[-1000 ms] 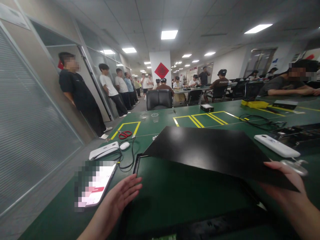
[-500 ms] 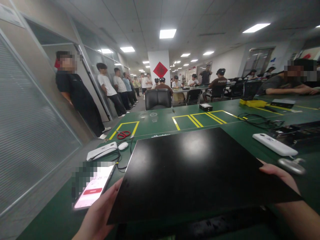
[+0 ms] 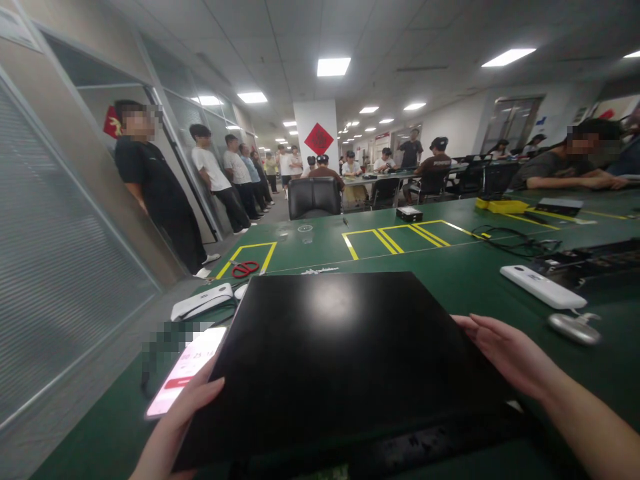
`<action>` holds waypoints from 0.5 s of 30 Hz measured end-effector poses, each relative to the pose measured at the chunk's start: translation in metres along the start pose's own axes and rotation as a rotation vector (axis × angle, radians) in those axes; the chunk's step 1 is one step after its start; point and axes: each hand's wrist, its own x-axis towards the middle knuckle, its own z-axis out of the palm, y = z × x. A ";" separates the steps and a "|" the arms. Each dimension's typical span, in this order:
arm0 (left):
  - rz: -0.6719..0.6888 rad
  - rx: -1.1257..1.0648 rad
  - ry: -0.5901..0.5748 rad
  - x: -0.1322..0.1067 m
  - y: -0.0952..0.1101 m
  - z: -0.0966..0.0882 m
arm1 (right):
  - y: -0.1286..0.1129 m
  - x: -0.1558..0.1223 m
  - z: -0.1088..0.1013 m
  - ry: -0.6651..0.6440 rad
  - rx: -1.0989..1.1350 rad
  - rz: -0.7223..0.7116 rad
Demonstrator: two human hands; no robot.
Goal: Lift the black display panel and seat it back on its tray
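Observation:
A large flat black panel (image 3: 340, 360) with a dull sheen lies level in front of me. My left hand (image 3: 187, 413) grips its left edge, thumb on top and the other fingers hidden underneath. Along the right edge, my right hand (image 3: 515, 357) holds the panel from the side, its fingers fairly straight against the rim. Under the near edge a dark piece (image 3: 420, 443) shows in part; I cannot make out what it is. A lit phone (image 3: 193, 370) lies beside my left hand.
On the green table (image 3: 300, 257) are red scissors (image 3: 245, 269), a white power bank (image 3: 203, 301), a clear cup (image 3: 305, 233), a second white power bank (image 3: 543, 288), a silver mouse-shaped device (image 3: 575, 328) and black cables (image 3: 520, 243). A person (image 3: 570, 160) sits far right; others stand left.
The panel has shifted left and toward me and now covers part of the white mouse. My left thumb has come over its top. My right hand has moved left with the right edge.

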 end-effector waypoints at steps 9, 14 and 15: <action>0.108 0.093 0.023 0.006 -0.001 -0.002 | 0.005 0.006 -0.002 0.254 -0.054 -0.008; 0.144 0.129 -0.009 0.012 -0.005 -0.002 | 0.004 0.006 0.001 0.281 -0.104 -0.006; 0.144 0.138 -0.010 0.012 -0.005 -0.002 | 0.003 0.006 0.002 0.295 -0.123 -0.006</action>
